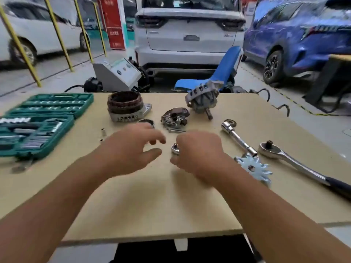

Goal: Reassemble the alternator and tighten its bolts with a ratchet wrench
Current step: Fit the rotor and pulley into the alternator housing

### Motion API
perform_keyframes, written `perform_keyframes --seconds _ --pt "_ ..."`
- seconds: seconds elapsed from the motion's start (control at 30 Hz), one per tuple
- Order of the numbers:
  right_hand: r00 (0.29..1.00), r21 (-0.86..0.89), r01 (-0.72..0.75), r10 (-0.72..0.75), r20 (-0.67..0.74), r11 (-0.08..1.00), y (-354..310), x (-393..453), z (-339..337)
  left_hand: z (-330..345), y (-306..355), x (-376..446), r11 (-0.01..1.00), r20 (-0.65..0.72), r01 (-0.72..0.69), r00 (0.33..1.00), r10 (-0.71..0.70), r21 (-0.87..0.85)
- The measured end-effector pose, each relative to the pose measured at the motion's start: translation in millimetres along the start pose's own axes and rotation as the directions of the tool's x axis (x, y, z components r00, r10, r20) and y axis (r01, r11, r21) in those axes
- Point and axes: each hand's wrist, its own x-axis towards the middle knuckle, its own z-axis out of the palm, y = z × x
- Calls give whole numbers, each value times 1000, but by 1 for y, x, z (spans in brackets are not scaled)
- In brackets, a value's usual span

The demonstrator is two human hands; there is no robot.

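- A small ratchet head [175, 148] is gripped by the right hand [199, 154], fingers curled round it, at the centre of the table [152, 205]; the left hand [131, 149] is held just beside it at nine o'clock with fingers loosely spread and nothing in them.
- The alternator is seen in pieces: the stator housing [126, 107] at eleven o'clock, the rectifier plate [175, 116] at twelve, the rotor [204, 99] tilted on its shaft at one o'clock.
- The rotor could be toppled by a careless reach, since it is propped unsteadily near the far edge.
- The loose bolts [175, 130] just beyond the hands could be scattered by a sweep of either wrist, and a missing bolt would stall tightening.
- The fan disc [253, 168] lies against the right forearm at three o'clock; it could be dragged off the near edge.
- The small socket [103, 132] at ten o'clock is easily knocked over and lost.
- The large ratchet wrench [284, 158] overhangs at four o'clock and could be nudged off.
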Motion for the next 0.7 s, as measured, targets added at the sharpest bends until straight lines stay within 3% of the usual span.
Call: perform_keyframes --seconds 0.07,0.13,0.2,0.27,0.33,0.37,0.43,0.5,0.53,0.7 --pt "985 -11 -38 39 167 999 -2 14 2 16 -10 40 997 197 71 978 -70 5" --pt "979 47 -56 45 199 997 7 17 14 37 -21 76 997 254 69 965 -58 -35" --pt "985 121 -37 16 171 992 21 9 22 56 -34 88 988 177 99 981 -77 -119" --pt "988 323 -69 21 152 944 41 1 22 72 -43 86 983 -67 88 993 -100 -160" --pt "983 690 -177 157 92 702 57 -4 15 81 -42 82 980 -226 48 970 -92 -193" --pt "961 817 -200 272 55 541 60 -7 11 84 -40 78 974 -208 9 977 -57 -227" --pt "871 958 -158 491 21 241 64 -7 8 91 -31 72 963 -11 6 1000 -9 -269" --pt "788 994 -77 606 109 -78 65 -3 6 98 -19 69 984 184 49 983 -17 -172" --pt "763 981 -61 625 165 -185 66 -2 5 100 -16 68 992 223 55 975 -28 -117" --pt "757 916 -110 565 329 -386 66 -2 6 98 -10 66 987 285 74 958 -30 -143"
